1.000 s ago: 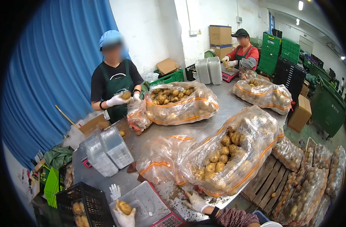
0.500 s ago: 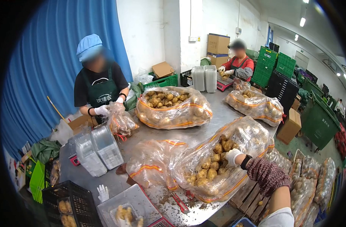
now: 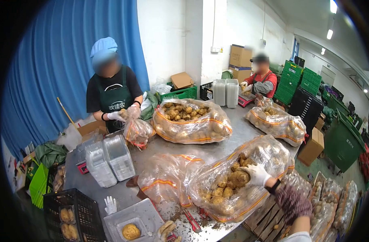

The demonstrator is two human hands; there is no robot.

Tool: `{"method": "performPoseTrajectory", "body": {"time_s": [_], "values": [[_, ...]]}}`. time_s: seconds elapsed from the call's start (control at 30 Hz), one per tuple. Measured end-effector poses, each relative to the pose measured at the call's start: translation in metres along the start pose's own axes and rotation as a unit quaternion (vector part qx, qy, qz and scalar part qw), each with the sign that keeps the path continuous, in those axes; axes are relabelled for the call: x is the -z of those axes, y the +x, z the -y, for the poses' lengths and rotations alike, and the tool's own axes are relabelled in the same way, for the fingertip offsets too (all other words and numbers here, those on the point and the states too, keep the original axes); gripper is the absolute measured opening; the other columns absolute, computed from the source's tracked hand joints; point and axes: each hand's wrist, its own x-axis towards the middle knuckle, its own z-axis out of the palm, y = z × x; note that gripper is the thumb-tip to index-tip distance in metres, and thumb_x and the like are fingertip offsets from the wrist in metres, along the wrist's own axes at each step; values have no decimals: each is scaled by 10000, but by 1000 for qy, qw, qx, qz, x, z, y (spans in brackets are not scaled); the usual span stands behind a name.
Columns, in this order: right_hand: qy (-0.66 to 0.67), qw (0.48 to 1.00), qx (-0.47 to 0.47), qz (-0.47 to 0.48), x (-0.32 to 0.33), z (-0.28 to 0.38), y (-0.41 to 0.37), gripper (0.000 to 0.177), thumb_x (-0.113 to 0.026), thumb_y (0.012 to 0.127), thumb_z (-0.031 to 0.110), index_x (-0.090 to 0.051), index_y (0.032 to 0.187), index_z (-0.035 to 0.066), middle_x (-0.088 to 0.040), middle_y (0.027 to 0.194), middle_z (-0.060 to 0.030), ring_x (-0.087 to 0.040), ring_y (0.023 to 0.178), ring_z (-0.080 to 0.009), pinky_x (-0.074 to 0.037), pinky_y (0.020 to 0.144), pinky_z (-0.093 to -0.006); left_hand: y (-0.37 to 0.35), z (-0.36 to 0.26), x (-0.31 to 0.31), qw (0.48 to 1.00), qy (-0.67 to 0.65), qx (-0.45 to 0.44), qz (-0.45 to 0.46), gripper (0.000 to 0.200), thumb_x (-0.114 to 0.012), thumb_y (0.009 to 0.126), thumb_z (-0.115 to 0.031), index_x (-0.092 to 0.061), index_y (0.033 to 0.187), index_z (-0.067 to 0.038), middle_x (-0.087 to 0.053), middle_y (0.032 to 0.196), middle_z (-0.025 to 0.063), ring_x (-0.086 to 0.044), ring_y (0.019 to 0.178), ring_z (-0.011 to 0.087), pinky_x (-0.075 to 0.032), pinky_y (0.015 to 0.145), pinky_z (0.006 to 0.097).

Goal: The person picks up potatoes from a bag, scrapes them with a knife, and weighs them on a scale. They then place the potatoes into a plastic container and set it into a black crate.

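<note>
My right hand (image 3: 255, 175), in a white glove, grips a large potato (image 3: 238, 178) at the torn opening of a clear plastic bag of potatoes (image 3: 265, 151). More potatoes lie under it. My left hand (image 3: 166, 230), in a soiled glove, is at the bottom edge, beside a scale (image 3: 148, 211). Its visible fingers are apart, with nothing seen in them; part of the hand is cut off. On the scale sits a clear plastic tray (image 3: 122, 224) with one potato (image 3: 131, 232) in it.
A crumpled plastic bag (image 3: 164, 177), a red box cutter (image 3: 192, 222) and a loose glove (image 3: 110, 205) lie on the metal table. Stacked clear trays (image 3: 118, 157) and a black crate (image 3: 77, 201) stand left. Two co-workers (image 3: 116, 90) (image 3: 265, 78) handle potatoes across the table.
My left hand has moved right, away from the tray, where a potato now shows plainly. My right hand has lifted slightly and now holds a large potato. The camera view has shifted a little.
</note>
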Motion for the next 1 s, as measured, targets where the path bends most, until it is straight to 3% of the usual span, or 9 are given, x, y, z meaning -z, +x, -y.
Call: {"method": "performPoseTrajectory", "body": {"time_s": [0.07,0.13,0.23,0.3,0.47,0.5,0.63,0.83,1.0], "values": [[233,962,24,-142,-4,19,-18,881,-784,600,475,-454,1333,114,-569,1176,-137,-550,1080,-305,-429,911,-421,13,5,-18,997,-78,9,7,601,-704,757,23,-451,1301,-6,-558,1235,117,-561,1089,199,-452,932,301],[544,825,36,-150,-14,55,-28,944,-850,591,330,-391,1360,33,-489,1327,-124,-468,1219,-243,-348,1052,-355,30,-20,-26,965,-249,74,42,550,-681,804,-50,-450,1302,-14,-560,1244,116,-562,1092,199,-459,926,305],[731,674,14,-108,17,140,-55,856,-829,654,171,-374,1361,6,-484,1307,-118,-455,1207,-198,-356,1040,-341,58,-22,-51,951,-297,41,79,905,-781,655,39,-275,1397,-71,-471,1301,120,-473,1203,223,-423,984,365],[768,633,7,-97,3,177,-60,852,-818,665,154,-361,1365,-10,-480,1309,-132,-454,1206,-200,-354,1038,-343,61,-28,-68,905,-409,83,85,881,-781,675,9,-282,1397,-65,-472,1302,115,-468,1208,226,-417,990,363],[753,645,22,-129,-44,235,-62,624,-641,846,271,-408,1350,-14,-502,1313,-148,-466,1217,-241,-342,1034,-352,39,6,-63,773,-600,203,44,618,-691,807,-79,-375,1336,-27,-514,1268,85,-501,1168,231,-407,1006,385],[593,787,40,-169,-61,233,-60,484,-596,877,258,-499,1288,22,-529,1274,-164,-512,1160,-298,-391,984,-380,32,11,-58,779,-595,197,10,587,-680,816,-78,-389,1323,-25,-519,1262,83,-505,1164,229,-408,1006,388],[394,903,130,-109,-145,248,-47,322,-545,883,210,-592,1130,9,-573,1131,-173,-569,1011,-319,-467,860,-401,16,48,-30,758,-587,271,-83,532,-663,857,-181,-415,1309,-48,-560,1219,91,-541,1134,224,-441,977,397],[300,948,-95,-41,-206,266,-4,426,-659,794,282,-567,1132,40,-571,987,-192,-579,908,-371,-479,791,-447,1,71,-19,725,-612,304,-81,663,-472,894,-559,-370,1368,-107,-479,1330,160,-483,1205,340,-436,961,494],[409,902,-130,41,-218,261,-17,342,-622,784,248,-565,1018,6,-595,998,-226,-582,940,-399,-471,822,-447,1,49,-13,693,-654,300,-30,682,-500,845,-517,-356,1390,-133,-420,1390,176,-457,1230,370,-446,933,534]]}}
